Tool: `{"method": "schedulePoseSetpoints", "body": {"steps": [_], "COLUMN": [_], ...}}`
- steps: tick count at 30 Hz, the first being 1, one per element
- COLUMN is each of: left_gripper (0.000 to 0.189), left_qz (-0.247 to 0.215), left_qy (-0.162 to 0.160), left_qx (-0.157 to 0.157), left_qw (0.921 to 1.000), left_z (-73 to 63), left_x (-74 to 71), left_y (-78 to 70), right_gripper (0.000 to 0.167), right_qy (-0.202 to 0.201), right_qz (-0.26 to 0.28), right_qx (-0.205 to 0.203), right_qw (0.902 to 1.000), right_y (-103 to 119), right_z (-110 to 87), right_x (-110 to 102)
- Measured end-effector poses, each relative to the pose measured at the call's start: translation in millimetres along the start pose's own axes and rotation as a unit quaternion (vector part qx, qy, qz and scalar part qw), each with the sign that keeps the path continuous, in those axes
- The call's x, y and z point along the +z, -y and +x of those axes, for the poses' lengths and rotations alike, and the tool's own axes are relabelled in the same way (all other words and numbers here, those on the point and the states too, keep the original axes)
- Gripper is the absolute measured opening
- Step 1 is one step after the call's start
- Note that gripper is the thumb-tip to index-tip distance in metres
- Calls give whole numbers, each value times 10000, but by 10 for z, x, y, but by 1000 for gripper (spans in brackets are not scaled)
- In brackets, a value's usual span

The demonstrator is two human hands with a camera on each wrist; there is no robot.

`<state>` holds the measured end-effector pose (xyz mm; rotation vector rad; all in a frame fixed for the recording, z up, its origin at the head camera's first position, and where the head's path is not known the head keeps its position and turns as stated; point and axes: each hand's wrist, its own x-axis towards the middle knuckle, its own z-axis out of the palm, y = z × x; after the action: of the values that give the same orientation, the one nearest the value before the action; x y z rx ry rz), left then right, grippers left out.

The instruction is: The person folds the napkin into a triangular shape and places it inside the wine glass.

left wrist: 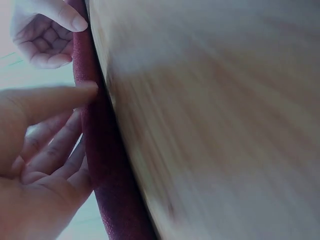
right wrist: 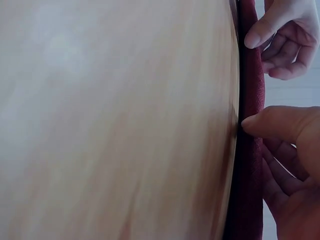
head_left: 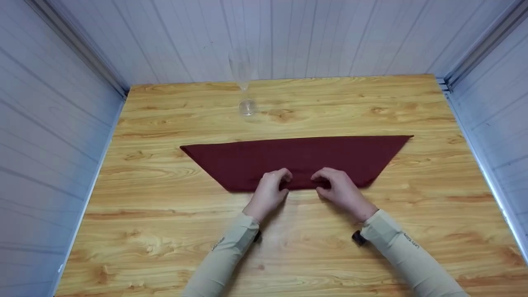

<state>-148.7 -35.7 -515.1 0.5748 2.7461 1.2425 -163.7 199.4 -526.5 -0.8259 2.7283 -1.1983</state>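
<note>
A wood-grain counter (head_left: pixel 165 239), yellowish brown with darker knots, fills most of the head view. Three pale panelled walls stand around it: a left wall (head_left: pixel 49 136) at 9 o'clock, a back wall (head_left: pixel 330 37) at 12 and a right wall (head_left: pixel 495 103) at 3, each marked with thin grey lines.

There is one cloth, one glass, two hands and two sleeves. The dark red cloth (head_left: pixel 313 154) lies near the middle of the counter in a four-sided shape, its long edge toward 12 o'clock and its shorter edge toward 6. The clear, stemmed glass (head_left: pixel 241 70) stands upright at 11 o'clock from the cloth, apart from it. The left hand (head_left: pixel 270 187) is at the cloth's 7 o'clock and the right hand (head_left: pixel 339 187) at its 4 o'clock; each has its fingers bent and grips the near edge between thumb and fingers. The left sleeve (head_left: pixel 222 255) and right sleeve (head_left: pixel 412 255) are beige with small dark lettering.

Only the head view shows the glass, the sleeves and the cloth's whole outline. The wrist views show the near edge as a thick, rounded fold with a fine weave, the thumbs against its front and the fingers behind. In the left wrist view the right hand appears at 11 o'clock; in the right wrist view the left hand appears at 1.
</note>
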Motion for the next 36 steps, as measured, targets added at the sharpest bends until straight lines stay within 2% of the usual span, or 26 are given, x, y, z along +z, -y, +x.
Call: {"method": "schedulePoseSetpoints", "body": {"steps": [5,9,19,23,29,36], "left_gripper": [28,30,31,28,25,23], "left_qz": [100,-114,-559,-777,-1009,-1198], "left_qy": [1,45,330,397,325,52], "left_qx": [68,88,70,25,-127,-471], "left_qw": [9999,9999,9979,9962,9943,9917], "left_z": [-7,-39,-209,-237,-199,-151], "left_x": [1,-3,-17,-21,-29,-20], "left_y": [6,9,-11,-10,8,14], "right_gripper": [22,21,17,15,10,10], "right_qy": [-11,80,821,982,853,613], "right_qz": [-142,-123,528,669,837,844], "right_qx": [-14,111,252,317,508,683], "right_qw": [9999,9998,9949,9924,9915,9922], "right_y": [4,12,64,87,59,34], "right_z": [10,-9,-114,-122,-92,-53], "right_x": [-5,-22,-114,-138,-113,-82]}}
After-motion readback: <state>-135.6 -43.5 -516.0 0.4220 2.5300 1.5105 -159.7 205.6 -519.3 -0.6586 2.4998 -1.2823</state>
